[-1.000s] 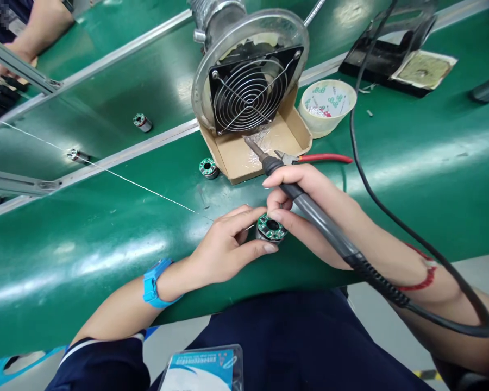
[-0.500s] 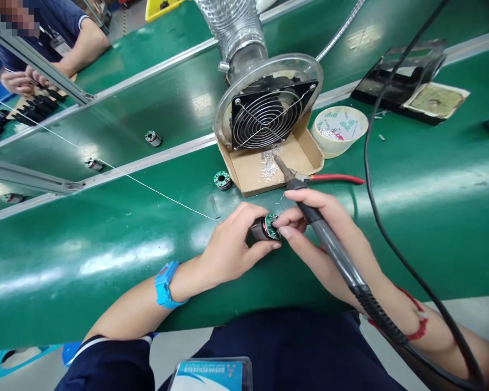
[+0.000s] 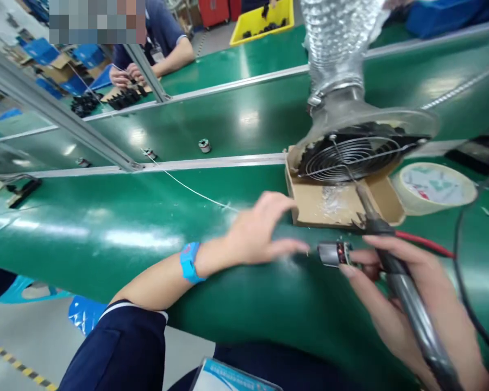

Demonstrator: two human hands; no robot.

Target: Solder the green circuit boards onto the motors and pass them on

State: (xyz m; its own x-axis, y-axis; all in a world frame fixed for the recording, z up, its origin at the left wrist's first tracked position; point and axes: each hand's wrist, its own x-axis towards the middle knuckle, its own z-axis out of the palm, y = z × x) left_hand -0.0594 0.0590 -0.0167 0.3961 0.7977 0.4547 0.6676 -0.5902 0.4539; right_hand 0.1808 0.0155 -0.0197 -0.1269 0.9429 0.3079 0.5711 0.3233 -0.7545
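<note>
My right hand (image 3: 411, 288) is closed around a soldering iron (image 3: 405, 304), whose tip points up and left over the cardboard tray. Its thumb and fingers also pinch a small cylindrical motor part (image 3: 330, 254) by its circuit-board end, with the silver body facing left. To the left of that part is my left hand (image 3: 261, 231), smeared a little by motion. Its thumb and fingers are apart, apparently with nothing between them. A thin white wire (image 3: 195, 193) runs from the back left to near this hand, where its end is hidden.
Under a fan hood (image 3: 350, 157) lies the cardboard tray (image 3: 303, 209) with metal clippings. A tape roll (image 3: 436, 187) and a red handle (image 3: 426, 243) are at right. Motor parts (image 3: 204, 145) stand beyond the metal rail (image 3: 228, 161). A co-worker's hands (image 3: 126, 76) hold dark parts behind.
My left hand has let go of the motor part and opened, drawing away to the left. The right hand now holds the part alone, still with the iron. The view has swung left.
</note>
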